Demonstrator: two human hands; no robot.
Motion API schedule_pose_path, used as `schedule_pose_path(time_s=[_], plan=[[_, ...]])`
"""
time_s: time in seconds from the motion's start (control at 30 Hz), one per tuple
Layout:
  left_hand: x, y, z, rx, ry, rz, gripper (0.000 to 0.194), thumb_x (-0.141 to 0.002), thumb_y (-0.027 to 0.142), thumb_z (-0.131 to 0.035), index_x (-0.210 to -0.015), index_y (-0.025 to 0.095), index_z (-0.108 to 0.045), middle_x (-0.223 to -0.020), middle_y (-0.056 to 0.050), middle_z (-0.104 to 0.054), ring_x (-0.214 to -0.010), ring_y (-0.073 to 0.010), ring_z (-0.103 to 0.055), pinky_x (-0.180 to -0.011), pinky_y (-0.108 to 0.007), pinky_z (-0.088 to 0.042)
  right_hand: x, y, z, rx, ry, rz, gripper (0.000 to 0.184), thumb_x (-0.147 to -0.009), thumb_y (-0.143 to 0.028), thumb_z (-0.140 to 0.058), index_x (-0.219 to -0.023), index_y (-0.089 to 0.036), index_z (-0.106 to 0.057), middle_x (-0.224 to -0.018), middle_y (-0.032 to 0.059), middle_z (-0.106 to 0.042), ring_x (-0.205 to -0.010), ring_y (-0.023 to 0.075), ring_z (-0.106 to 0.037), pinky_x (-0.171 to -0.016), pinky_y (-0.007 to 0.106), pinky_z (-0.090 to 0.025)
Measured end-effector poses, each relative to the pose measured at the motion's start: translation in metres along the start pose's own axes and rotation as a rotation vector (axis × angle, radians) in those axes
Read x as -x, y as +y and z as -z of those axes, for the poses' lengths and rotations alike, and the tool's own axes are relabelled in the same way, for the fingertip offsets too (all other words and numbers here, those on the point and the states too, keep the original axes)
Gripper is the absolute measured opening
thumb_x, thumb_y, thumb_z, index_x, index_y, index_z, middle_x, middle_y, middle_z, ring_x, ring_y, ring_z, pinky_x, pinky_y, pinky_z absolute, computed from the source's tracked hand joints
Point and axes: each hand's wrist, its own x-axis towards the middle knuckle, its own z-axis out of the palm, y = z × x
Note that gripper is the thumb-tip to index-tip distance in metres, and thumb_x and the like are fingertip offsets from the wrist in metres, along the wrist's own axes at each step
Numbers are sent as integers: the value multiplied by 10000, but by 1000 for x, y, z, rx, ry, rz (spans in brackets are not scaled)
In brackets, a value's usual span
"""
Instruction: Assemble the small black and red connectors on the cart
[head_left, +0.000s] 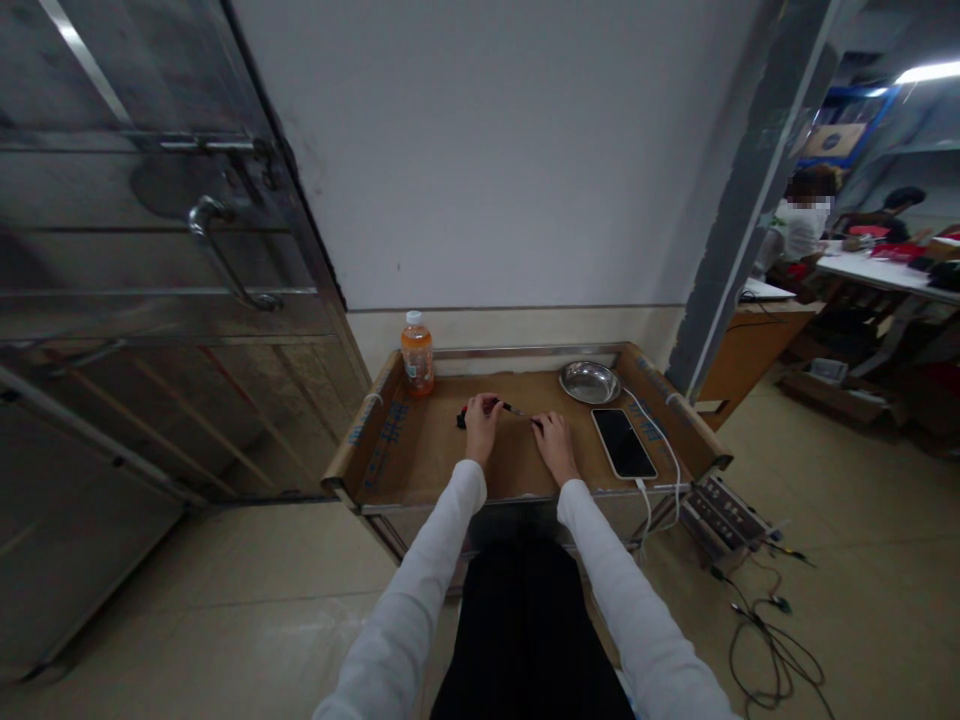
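Note:
A thin, dark, narrow strip stretches between my hands, low over the cardboard-lined cart top; its exact kind is too small to make out. My left hand is closed on its left part, fingers pinched together. Just left of those fingers shows a small black and red piece, partly hidden by the hand; I cannot tell whether it joins the strip. My right hand pinches the strip's right end, its fingertips hiding that end.
The cart has raised cardboard-covered sides. On it stand an orange drink bottle, a shiny metal dish and a phone with a white cable. A power strip and dark cords lie on the floor. People sit at far-right tables.

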Motion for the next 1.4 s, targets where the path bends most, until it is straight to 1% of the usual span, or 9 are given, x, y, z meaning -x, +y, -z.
schedule_pose_path(time_s=[0.2, 0.37, 0.43, 0.53, 0.7, 1.0, 1.17, 1.3, 1.4], plan=[[11, -1, -16, -381, -210, -120, 40, -869, 145, -520, -898, 155, -545, -939, -76, -581, -876, -187, -572, -821, -341, -465, 2, -7, 6, 82, -22, 8, 247, -918, -193, -401, -1038, -183, -617, -997, 99, -591, -961, 222, -503, -831, 331, -376], [28, 0, -28, -692, -247, -239, 153, -903, 119, -408, -990, 143, -532, -1054, -128, -567, -1018, -242, -543, -885, -408, -436, 3, -8, 6, 78, -35, -1, 246, -907, -184, -423, -1069, -198, -608, -1050, 90, -599, -985, 213, -515, -834, 328, -378], [33, -1, -30, -690, -248, -286, 194, -909, 106, -367, -1027, 132, -519, -1078, -139, -556, -1026, -235, -537, -893, -402, -438, 2, -7, 6, 75, -38, -9, 250, -904, -174, -423, -1071, -197, -607, -1057, 91, -601, -989, 211, -516, -836, 328, -379], [37, -1, -32, -604, -332, -348, 197, -913, 113, -360, -1036, 140, -512, -1048, -116, -560, -1005, -210, -541, -902, -377, -442, 2, -6, 6, 82, -51, -24, 254, -902, -152, -409, -1049, -190, -613, -1048, 93, -605, -990, 215, -511, -839, 335, -374], [35, -1, -31, -490, -418, -308, 146, -899, 132, -422, -987, 182, -529, -1022, -76, -565, -1003, -195, -543, -913, -369, -439, 2, -7, 9, 64, -63, -29, 262, -908, -141, -389, -1022, -200, -618, -1040, 90, -602, -1003, 215, -505, -844, 331, -360], [30, -2, -32, -524, -343, -199, 114, -899, 127, -426, -918, 164, -533, -960, -88, -565, -941, -203, -554, -881, -370, -437, 2, -4, 7, 43, -6, -94, 238, -902, -170, -401, -1005, -198, -613, -998, 92, -602, -963, 219, -509, -822, 325, -353], [32, -2, -33, -532, -306, -225, 107, -901, 124, -412, -932, 152, -509, -952, -99, -564, -961, -212, -551, -880, -374, -433, 1, -2, 5, 0, 27, -105, 227, -877, -119, -389, -972, -158, -592, -977, 84, -621, -954, 203, -509, -837, 302, -344], [33, -2, -33, -549, -318, -266, 102, -901, 136, -406, -899, 155, -506, -927, -92, -556, -955, -218, -544, -888, -397, -433, 2, -5, 7, 17, -21, -66, 232, -838, -77, -401, -916, -165, -601, -970, 76, -628, -956, 201, -504, -858, 304, -339], [35, -2, -32, -576, -325, -292, 122, -882, 109, -408, -918, 151, -517, -957, -102, -556, -982, -228, -539, -915, -416, -423, 3, -7, 10, 54, -46, -23, 271, -828, -81, -406, -975, -175, -613, -1038, 88, -625, -989, 217, -495, -869, 330, -342]])
